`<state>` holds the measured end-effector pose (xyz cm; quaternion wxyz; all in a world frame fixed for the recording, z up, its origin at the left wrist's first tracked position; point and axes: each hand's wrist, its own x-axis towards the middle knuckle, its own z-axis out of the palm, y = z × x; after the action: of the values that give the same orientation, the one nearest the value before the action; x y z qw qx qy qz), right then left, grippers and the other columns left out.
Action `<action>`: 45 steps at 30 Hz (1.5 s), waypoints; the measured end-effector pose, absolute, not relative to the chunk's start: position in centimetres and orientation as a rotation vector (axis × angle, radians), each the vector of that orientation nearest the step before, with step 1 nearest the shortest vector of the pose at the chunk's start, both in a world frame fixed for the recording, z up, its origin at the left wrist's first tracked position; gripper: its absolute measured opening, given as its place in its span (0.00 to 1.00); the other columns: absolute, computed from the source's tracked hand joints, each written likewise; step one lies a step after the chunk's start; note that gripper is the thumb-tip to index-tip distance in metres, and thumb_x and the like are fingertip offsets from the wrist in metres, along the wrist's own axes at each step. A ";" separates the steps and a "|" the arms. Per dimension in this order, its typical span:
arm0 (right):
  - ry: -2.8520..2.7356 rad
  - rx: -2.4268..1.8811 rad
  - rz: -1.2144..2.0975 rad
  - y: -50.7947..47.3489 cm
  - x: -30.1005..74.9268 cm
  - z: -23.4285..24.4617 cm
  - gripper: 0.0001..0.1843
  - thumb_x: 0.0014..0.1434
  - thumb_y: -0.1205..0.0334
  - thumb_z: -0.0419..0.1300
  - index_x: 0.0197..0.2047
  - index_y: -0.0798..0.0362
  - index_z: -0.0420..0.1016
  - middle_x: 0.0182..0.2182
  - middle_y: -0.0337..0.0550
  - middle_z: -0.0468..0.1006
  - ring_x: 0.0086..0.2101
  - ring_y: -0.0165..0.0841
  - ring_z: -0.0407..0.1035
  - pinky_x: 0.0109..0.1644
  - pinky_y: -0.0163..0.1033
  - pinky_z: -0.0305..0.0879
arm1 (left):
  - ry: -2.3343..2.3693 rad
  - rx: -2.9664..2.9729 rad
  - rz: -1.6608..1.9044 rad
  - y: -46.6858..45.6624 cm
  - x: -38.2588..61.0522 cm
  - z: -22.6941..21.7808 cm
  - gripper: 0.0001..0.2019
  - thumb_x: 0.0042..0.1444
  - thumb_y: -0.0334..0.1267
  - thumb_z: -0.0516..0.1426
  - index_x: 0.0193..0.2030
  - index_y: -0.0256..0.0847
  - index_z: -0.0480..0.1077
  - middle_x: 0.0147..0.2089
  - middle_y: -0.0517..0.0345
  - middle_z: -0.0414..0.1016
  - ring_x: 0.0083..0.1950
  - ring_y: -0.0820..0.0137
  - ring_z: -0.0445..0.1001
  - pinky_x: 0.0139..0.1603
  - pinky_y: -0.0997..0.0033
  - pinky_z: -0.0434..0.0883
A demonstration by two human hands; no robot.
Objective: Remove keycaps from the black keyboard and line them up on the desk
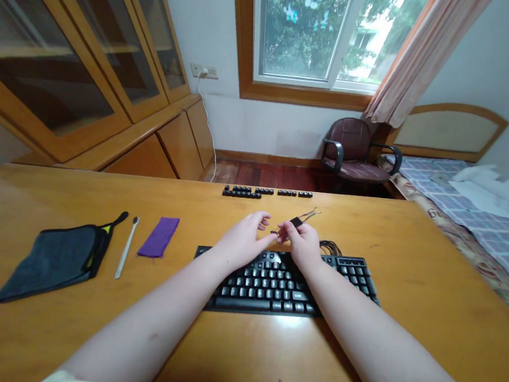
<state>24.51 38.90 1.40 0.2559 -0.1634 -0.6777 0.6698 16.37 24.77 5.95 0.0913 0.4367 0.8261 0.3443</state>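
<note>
A black keyboard point(288, 281) lies on the wooden desk point(430, 280) in front of me. Both hands hover over its far edge. My right hand point(306, 244) pinches a small wire keycap puller point(302, 219) with a black grip, its wire ends pointing away from me. My left hand point(243, 241) is beside it, fingers curled with the tips reaching toward the puller's near end; whether it touches it I cannot tell. A row of removed black keycaps point(265, 193) sits near the desk's far edge.
At the left of the desk lie a dark grey pouch point(52, 261), a slim white brush point(126, 246) and a purple cloth point(159, 236). The keyboard's coiled cable point(331, 247) sits behind it. Beyond the desk are an armchair point(357, 154), a bed point(481, 219) and glass-door cabinets point(81, 66).
</note>
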 end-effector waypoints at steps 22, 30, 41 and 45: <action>-1.894 -0.218 1.712 38.9 24.5 1.2 0.17 0.56 0.50 0.57 0.31 0.55 0.79 0.24 0.42 0.74 0.22 0.27 0.65 0.24 0.34 0.63 | 2.067 0.878 1.792 25.9 16.1 1.6 0.12 0.48 0.38 0.61 0.40 0.38 0.71 0.39 0.54 0.75 0.40 0.68 0.73 0.44 0.66 0.69; -1.844 -0.190 1.732 38.8 24.6 1.2 0.17 0.57 0.50 0.57 0.30 0.55 0.79 0.28 0.46 0.77 0.26 0.31 0.69 0.27 0.36 0.68 | 1.879 0.885 1.895 26.1 15.8 0.7 0.15 0.47 0.36 0.62 0.43 0.39 0.72 0.44 0.52 0.76 0.47 0.67 0.73 0.54 0.62 0.67; -2.003 -0.108 1.593 38.7 24.8 1.8 0.17 0.59 0.51 0.55 0.30 0.55 0.78 0.24 0.43 0.72 0.24 0.29 0.66 0.27 0.34 0.64 | 1.798 0.803 1.864 26.1 16.0 1.5 0.14 0.44 0.36 0.63 0.41 0.37 0.74 0.43 0.51 0.78 0.44 0.65 0.76 0.52 0.61 0.70; -1.999 -0.027 1.479 38.6 25.0 2.1 0.15 0.59 0.55 0.55 0.28 0.54 0.77 0.25 0.43 0.72 0.30 0.31 0.68 0.36 0.37 0.65 | 1.724 0.728 1.869 26.2 16.0 1.8 0.16 0.42 0.37 0.65 0.40 0.36 0.74 0.42 0.51 0.78 0.43 0.65 0.76 0.51 0.61 0.70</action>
<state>25.04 38.61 2.13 0.3217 -0.0101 -0.7612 0.5630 15.96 26.18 1.83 0.2457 0.2667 0.6319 0.6850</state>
